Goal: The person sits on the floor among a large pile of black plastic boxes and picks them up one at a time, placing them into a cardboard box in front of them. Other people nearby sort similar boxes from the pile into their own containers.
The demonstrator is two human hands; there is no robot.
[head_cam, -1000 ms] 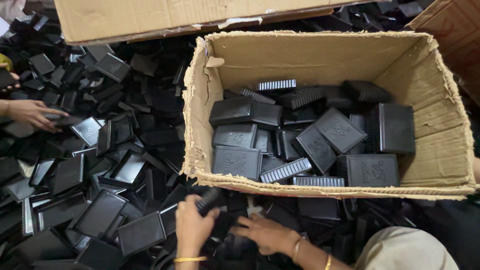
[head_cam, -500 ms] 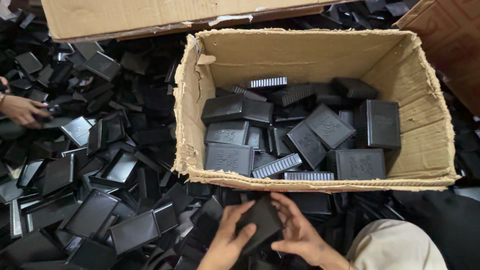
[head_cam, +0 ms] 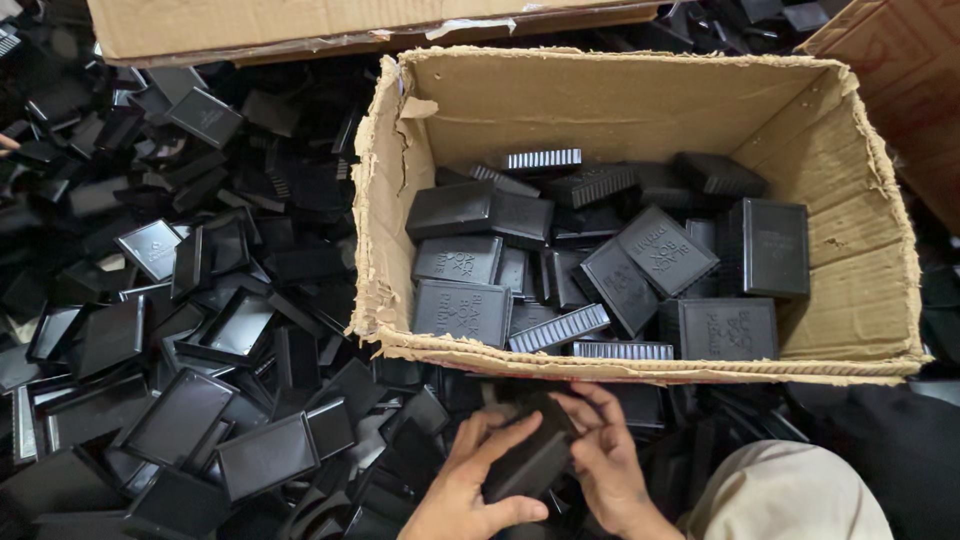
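Observation:
Both my hands hold one small black plastic box (head_cam: 530, 462) low in the picture, just below the near wall of an open cardboard carton (head_cam: 640, 368). My left hand (head_cam: 470, 485) cups the box from the left and underneath. My right hand (head_cam: 605, 455) presses on it from the right, fingers over its top edge. The carton contains several closed black boxes (head_cam: 610, 255) lying flat and on edge.
A heap of loose black box halves and lids (head_cam: 190, 330) covers the floor to the left. Another cardboard carton (head_cam: 330, 25) lies along the top, and a third (head_cam: 905, 70) at the right. My light trouser knee (head_cam: 790, 495) is at the bottom right. Another person's fingertip (head_cam: 6, 142) shows at the left edge.
My hands came together on one black box, which has tilted and shifted slightly right. The view moved closer. The other person's hand at the left has slid almost out of view.

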